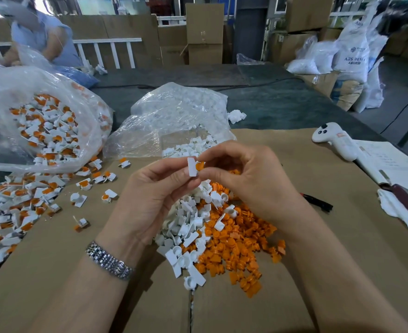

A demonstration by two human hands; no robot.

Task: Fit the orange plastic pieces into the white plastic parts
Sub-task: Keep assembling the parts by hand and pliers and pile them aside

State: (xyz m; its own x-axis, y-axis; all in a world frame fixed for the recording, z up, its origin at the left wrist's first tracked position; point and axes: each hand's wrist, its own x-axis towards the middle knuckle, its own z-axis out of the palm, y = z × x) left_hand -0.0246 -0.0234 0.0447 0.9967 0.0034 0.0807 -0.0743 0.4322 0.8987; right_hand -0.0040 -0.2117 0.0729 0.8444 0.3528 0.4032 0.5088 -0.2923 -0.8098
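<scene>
My left hand (155, 188) pinches a white plastic part (192, 166) upright above the table. My right hand (243, 174) holds an orange piece (200, 166) against that part's right side; whether it is seated inside I cannot tell. Below my hands lies a heap of loose white parts (188, 227) beside a heap of orange pieces (236, 243) on brown cardboard (78, 272). A silver watch (109, 260) sits on my left wrist.
A clear bag of joined white-and-orange parts (44, 131) spills onto the table at left. A bag of white parts (176, 114) stands behind my hands. A white controller (335, 140), papers (387, 164) and a black pen (318, 202) lie at right. Another person sits at far left.
</scene>
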